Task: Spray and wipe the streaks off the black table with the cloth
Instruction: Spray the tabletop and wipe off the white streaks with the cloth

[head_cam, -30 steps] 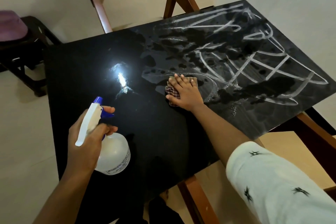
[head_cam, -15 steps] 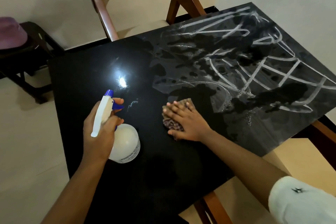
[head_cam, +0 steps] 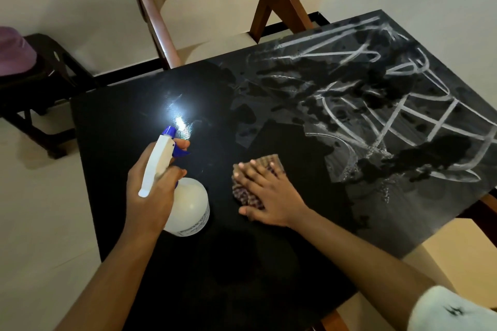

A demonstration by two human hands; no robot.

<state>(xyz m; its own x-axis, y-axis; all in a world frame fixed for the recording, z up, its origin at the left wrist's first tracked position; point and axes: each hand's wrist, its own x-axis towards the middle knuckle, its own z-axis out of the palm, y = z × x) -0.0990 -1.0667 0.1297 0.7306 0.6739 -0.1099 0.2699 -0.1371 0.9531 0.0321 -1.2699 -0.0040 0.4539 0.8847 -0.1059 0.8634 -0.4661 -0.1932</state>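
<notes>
**Head view: far half of table unwiped; smear and overspray risks noted**

The right hand [head_cam: 269,196] lies flat on the cloth [head_cam: 270,162], fingers straight and close together, pressing it onto the black table [head_cam: 188,277]. The cloth shows past the fingertips and under the thumb side of the palm. The left hand [head_cam: 150,196] is curled round the neck of the spray bottle [head_cam: 191,207], one finger on the blue trigger. I cannot tell whether the bottle's base rests on the tabletop.

White streaks [head_cam: 390,115] and wet blotches cover the surface beyond the pressing hand and to its outer side. The surface beneath and between the two hands looks clean.

Risks, as judged:

1. The cloth is pressed, not gripped. A quick stroke could fold it or leave it behind, and bare skin would then drag new marks across the wet top.
2. A loaded cloth drawn back toward the bottle hand could carry white residue onto cleaned surface.
3. The nozzle points at clean surface ahead of the left hand. A squeeze there would miss the streaks.
4. The streaks run to the edge farthest from the pressing hand. A long push could send liquid over that edge.
</notes>
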